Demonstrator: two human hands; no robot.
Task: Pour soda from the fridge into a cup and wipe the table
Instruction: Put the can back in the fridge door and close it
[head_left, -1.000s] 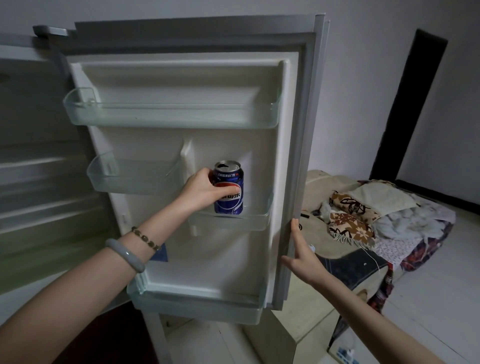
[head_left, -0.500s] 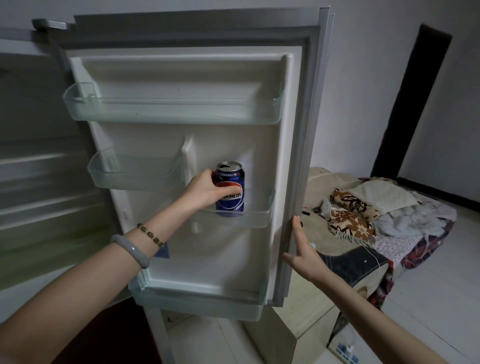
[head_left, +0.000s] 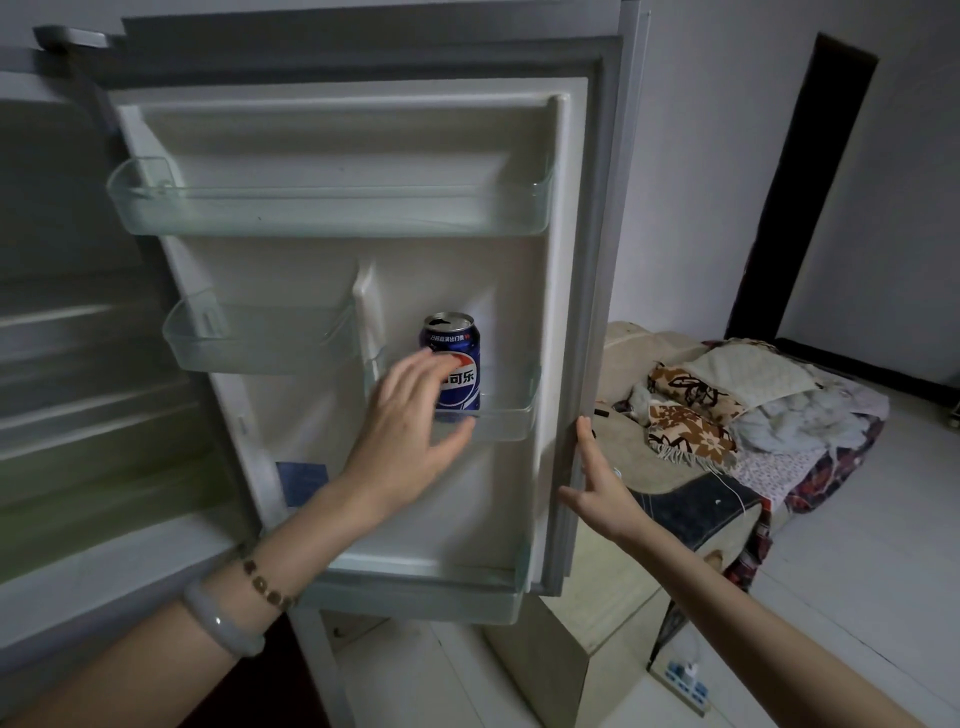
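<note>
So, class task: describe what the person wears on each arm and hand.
Both arms are bare, with no sleeves or gloves in view. The left wrist carries a smooth pale bangle and a bracelet of brownish beads. The right hand and wrist wear nothing visible.

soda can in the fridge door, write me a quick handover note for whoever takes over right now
Left hand: open, fingers spread in front of the soda can, not gripping it.
Right hand: flat against the edge of the open fridge door, holding it open.
The can stands upright in the right middle door shelf; its top already looks opened.
Done: fridge opened, can located.
Left: take the can out, close the door, pour into a cup, wipe the table. No cup or table is in view.
</note>
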